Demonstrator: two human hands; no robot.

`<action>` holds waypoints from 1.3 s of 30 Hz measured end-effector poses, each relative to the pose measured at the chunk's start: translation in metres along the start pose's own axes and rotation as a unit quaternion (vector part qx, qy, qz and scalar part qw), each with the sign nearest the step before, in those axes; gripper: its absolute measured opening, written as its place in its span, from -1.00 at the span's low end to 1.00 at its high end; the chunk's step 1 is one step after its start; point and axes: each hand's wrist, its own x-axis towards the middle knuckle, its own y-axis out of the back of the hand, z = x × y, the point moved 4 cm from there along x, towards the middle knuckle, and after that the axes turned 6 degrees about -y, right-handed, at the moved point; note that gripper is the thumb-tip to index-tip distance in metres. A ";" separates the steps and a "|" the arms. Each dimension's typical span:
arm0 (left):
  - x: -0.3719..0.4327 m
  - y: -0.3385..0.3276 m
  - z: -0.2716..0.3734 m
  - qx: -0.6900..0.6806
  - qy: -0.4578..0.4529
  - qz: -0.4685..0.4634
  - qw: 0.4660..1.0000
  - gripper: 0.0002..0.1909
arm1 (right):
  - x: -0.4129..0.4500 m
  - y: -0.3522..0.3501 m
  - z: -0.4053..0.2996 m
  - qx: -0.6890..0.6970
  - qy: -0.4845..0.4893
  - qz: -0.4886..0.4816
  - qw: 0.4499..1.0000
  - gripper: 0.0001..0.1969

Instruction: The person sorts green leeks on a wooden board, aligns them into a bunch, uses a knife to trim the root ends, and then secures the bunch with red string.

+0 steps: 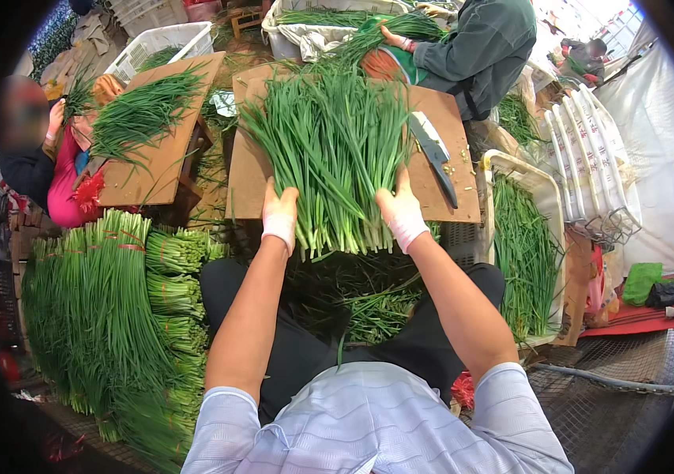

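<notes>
A broad, loose pile of Chinese chives (337,148) lies on the brown board (254,195) before me, leaf tips away from me. Its pale cut ends hang over the board's near edge. On the pile's left side my left hand (279,210) grips the stalks, the thumb on top. My right hand (401,208) presses in from the right, holding the other side. Both wrists wear white bands or cuffs. A kitchen knife (430,155) with a dark handle rests on the board, right of the pile, near small cut scraps.
Banded chive bundles (106,296) are stacked at my left. A cream plastic crate (556,266) of loose chives stands at my right. One co-worker (479,53) sits beyond the board; another (29,142) is by the left board (141,183). Trimmings (378,314) lie between my knees.
</notes>
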 end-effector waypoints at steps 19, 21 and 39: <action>-0.041 -0.051 0.052 0.303 -0.097 0.010 0.948 0.26 | 0.019 0.071 -0.046 0.084 0.069 -0.116 0.987 0.00; -0.046 -0.060 0.055 0.391 -0.143 -0.002 0.909 0.26 | 0.024 0.061 -0.026 0.125 0.030 -0.147 0.981 0.05; -0.053 -0.082 0.055 0.525 -0.170 -0.016 0.834 0.22 | 0.041 0.249 -0.087 -0.037 0.327 0.119 0.937 0.03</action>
